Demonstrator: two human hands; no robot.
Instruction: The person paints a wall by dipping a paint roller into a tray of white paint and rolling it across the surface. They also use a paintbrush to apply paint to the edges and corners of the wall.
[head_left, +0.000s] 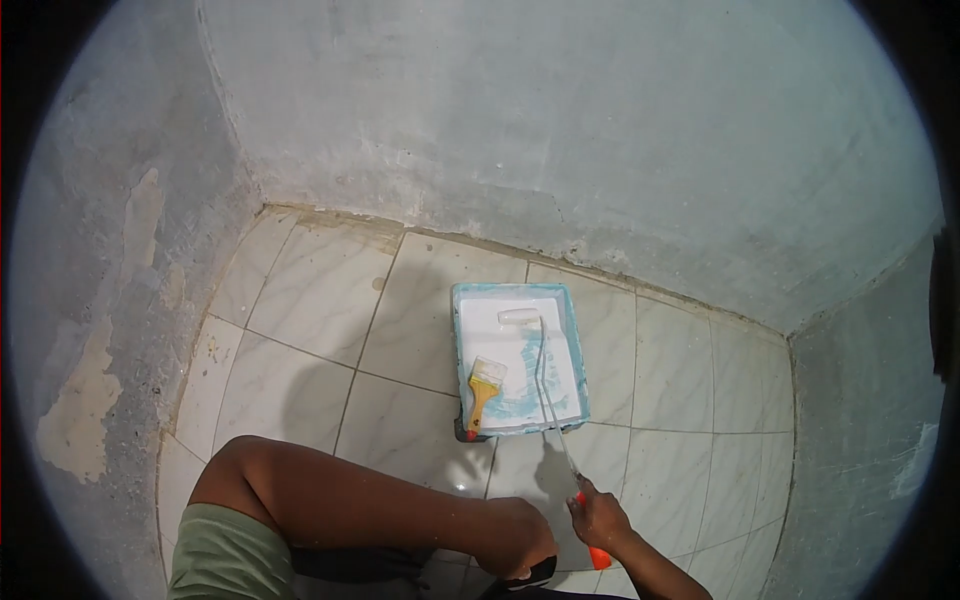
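Observation:
My right hand (600,518) is closed around the red-orange handle (598,557) of a paint roller. The roller's thin metal rod runs up into a paint tray (586,400) on the floor. Its white roller sleeve (518,316) lies in white paint in the upper part of the tray. A paintbrush (482,398) with a yellowish handle and pale bristles rests on the tray's lower left, handle end over the rim. My left forearm crosses the lower view below a green sleeve. My left hand (518,535) bends down at the wrist near a black-and-white item; its fingers are hidden.
Pale marbled floor tiles (400,420) surround the tray. Behind stands a grey, patchy wall (560,120), with another wall (90,300) at left showing peeled paint. A third wall (870,400) rises at right. Shadows fall on the tiles left of the tray.

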